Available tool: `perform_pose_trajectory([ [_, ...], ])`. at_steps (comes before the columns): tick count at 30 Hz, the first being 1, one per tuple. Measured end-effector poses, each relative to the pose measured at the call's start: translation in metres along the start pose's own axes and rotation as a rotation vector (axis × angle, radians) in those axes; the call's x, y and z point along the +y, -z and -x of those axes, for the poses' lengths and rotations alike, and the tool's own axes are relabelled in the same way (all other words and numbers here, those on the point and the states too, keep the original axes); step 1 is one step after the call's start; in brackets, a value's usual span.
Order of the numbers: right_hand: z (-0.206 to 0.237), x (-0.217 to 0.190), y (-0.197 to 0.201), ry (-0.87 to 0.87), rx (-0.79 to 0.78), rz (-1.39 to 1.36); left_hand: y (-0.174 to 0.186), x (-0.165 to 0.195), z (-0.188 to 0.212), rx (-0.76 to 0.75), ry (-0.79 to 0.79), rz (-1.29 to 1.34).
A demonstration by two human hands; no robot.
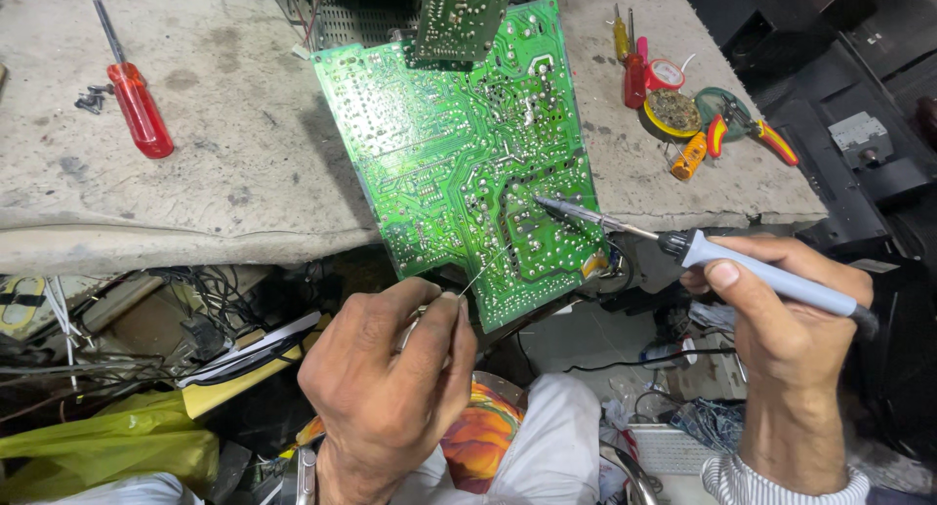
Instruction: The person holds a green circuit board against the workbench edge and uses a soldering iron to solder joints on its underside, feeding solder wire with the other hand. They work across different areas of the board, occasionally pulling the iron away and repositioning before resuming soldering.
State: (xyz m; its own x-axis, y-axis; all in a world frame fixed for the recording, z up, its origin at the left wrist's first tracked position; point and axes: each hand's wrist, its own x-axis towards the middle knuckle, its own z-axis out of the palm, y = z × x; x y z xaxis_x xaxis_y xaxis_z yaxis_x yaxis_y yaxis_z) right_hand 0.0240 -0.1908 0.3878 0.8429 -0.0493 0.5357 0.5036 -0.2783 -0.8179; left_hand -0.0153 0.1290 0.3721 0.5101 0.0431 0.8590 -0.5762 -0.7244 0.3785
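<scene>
**Soldering iron and wire meet over the green board**

From the head camera we see our right hand (pixel 781 310) wrapped around the pale grey handle of a soldering iron (pixel 703 251), thumb on top and fingers curled beneath, a firm closed hold. The iron's metal tip points left and lies against the solder side of a green circuit board (pixel 439 144), near the board's lower right part.

Our left hand (pixel 390 378) is pinched shut on a thin solder wire (pixel 483 269), thumb and fingers pressed together. The wire rises from the fingertips up and to the right, its free end over the board just below and left of the iron's tip; we cannot tell whether it touches the board.

The board leans tilted over the edge of a worn grey workbench (pixel 195 173), its lower corner hanging past the edge, just above the left hand. A smaller circuit board (pixel 459 17) stands at its top edge. A red-handled screwdriver (pixel 137 105) lies well apart on the bench to the left. To the right of the board lie more small screwdrivers (pixel 630 56), a round tin (pixel 669 115) and pliers with orange and red grips (pixel 742 129).
</scene>
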Motion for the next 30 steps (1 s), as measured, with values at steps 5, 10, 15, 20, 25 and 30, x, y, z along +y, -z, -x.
perform_pose_trajectory([
  [5,-0.001,0.018,0.002,-0.032,0.014,-0.145,0.006,-0.003,0.007,0.001,0.043,0.003],
  [10,0.003,0.029,0.002,-0.043,0.045,-0.232,0.009,-0.009,0.011,0.002,0.070,-0.037],
  [15,0.006,0.031,0.008,-0.013,0.096,-0.278,0.009,-0.010,0.013,0.013,0.091,-0.057],
  [20,0.007,0.032,0.011,0.001,0.098,-0.277,0.008,-0.009,0.011,0.013,0.098,-0.059],
  [25,0.006,0.035,0.009,-0.014,0.102,-0.267,0.008,-0.008,0.009,0.015,0.091,-0.059],
  [30,0.004,0.036,0.007,-0.006,0.096,-0.255,0.009,-0.008,0.008,0.026,0.099,-0.063],
])
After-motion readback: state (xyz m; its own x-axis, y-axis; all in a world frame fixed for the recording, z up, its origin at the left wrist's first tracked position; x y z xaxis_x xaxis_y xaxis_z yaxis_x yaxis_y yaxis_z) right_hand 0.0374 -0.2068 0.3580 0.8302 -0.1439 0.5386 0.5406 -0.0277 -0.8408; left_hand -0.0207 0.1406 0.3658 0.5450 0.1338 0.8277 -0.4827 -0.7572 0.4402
